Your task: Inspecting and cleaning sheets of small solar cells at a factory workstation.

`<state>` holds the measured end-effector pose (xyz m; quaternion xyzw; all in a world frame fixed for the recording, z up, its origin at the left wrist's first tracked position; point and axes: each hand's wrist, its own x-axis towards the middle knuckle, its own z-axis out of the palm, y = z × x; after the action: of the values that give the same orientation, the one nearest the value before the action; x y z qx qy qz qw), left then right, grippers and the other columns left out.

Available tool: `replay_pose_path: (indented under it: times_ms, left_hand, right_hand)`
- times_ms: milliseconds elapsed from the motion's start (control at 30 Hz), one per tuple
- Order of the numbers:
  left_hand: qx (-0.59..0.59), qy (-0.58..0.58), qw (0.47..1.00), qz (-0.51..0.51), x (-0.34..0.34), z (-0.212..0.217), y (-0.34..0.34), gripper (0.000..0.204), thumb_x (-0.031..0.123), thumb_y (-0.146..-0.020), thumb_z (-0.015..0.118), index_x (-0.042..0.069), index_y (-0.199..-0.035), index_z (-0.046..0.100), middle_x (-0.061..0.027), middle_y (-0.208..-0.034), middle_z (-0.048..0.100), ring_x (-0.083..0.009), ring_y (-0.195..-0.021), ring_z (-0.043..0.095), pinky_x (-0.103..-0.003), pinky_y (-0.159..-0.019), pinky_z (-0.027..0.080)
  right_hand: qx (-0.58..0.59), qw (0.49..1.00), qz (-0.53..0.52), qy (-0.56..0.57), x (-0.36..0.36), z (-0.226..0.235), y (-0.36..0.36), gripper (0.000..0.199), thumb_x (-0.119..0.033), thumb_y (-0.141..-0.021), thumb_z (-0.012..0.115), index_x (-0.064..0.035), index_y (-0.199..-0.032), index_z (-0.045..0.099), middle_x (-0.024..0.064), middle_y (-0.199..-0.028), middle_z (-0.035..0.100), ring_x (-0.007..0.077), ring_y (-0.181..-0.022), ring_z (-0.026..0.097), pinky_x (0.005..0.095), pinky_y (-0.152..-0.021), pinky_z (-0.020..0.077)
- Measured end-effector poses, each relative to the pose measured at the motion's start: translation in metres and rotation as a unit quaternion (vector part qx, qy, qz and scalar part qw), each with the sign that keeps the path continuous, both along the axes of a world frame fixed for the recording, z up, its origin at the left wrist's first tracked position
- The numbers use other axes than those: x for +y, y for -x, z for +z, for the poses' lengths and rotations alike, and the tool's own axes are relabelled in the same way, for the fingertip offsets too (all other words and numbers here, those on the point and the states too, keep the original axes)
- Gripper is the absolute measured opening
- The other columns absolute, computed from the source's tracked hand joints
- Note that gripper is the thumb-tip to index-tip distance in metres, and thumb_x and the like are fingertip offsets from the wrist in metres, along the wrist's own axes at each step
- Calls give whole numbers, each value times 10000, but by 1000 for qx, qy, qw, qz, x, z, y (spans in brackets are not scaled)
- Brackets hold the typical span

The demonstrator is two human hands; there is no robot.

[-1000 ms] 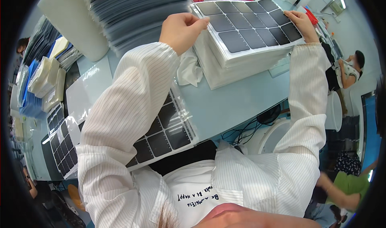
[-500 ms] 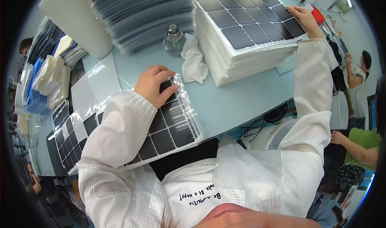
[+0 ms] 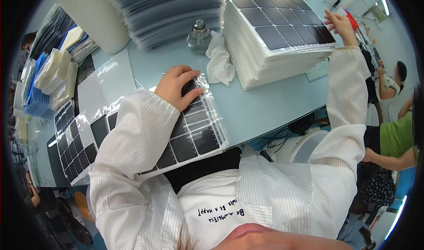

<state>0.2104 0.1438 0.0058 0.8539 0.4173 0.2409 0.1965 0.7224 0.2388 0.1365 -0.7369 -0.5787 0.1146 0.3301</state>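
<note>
My left hand [image 3: 175, 87] lies on a sheet of black label squares [image 3: 196, 139] with a clear film edge, at the table's near side. Its thumb and fingers are apart on the film, and the forearm hides part of the sheet. At the far right my right hand [image 3: 340, 26] hovers just beyond the right edge of a tall stack of white sheets [image 3: 265, 67]. The fingers of that hand are loosely spread and hold nothing. On top of the stack lies a sheet of black label squares [image 3: 285, 18].
A glass bottle with a metal top [image 3: 198, 40] and a crumpled white tissue [image 3: 219, 62] stand left of the stack. Behind them rises a pile of grey film sheets [image 3: 170, 11]. Another black-square sheet [image 3: 73, 146] lies at left. Co-workers sit at right.
My right hand has let go of the top sheet's corner and moved slightly right, off the stack. My left hand stays on its sheet. The whole view has shifted a little.
</note>
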Motion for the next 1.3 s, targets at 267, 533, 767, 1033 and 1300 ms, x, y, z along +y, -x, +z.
replay_pose_path:
  times_ms: [267, 533, 767, 1033, 1300]
  left_hand:
    - [-20, -20, 1000, -8, 3, -7, 3, 343, 233, -757, 666, 48, -1039, 606, -129, -1066, 533, -285, -1024, 504, -357, -883, 426]
    - [-95, -30, 995, -20, 8, -12, 2, 303, 133, -720, 677, 27, -993, 600, -121, -1037, 546, -286, -981, 522, -352, -849, 438]
    - [-49, -147, 988, 5, 8, -13, 6, 185, 117, -686, 698, 45, -850, 650, -95, -928, 581, -260, -917, 540, -352, -781, 438]
    - [-55, -68, 993, 82, 4, -14, 5, 139, 158, -702, 701, 56, -787, 662, -74, -837, 592, -245, -830, 548, -349, -748, 433]
    - [-52, -89, 992, 77, 3, -13, 3, 149, 165, -695, 711, 44, -768, 664, -83, -777, 587, -248, -778, 558, -343, -709, 449]
  right_hand:
    - [-129, 961, 64, -235, -117, 16, 129, 233, -256, -849, 595, -69, -975, 654, 38, -870, 645, 82, -718, 594, 202, -600, 443]
    - [-1, 915, 397, -71, -164, -66, 294, 169, -28, -757, 621, 9, -921, 615, 108, -850, 611, 185, -690, 583, 259, -580, 456]
    - [30, 932, 325, -158, -98, -126, 336, 141, -17, -791, 557, 10, -919, 611, 124, -803, 597, 217, -655, 591, 270, -563, 468]
    - [139, 933, 310, -117, -80, -162, 336, 151, 3, -817, 512, 11, -925, 616, 99, -818, 610, 159, -689, 611, 248, -581, 483]
    - [160, 935, 300, -94, -84, -159, 335, 151, -12, -785, 567, -2, -924, 624, 73, -843, 613, 122, -691, 581, 231, -569, 459]
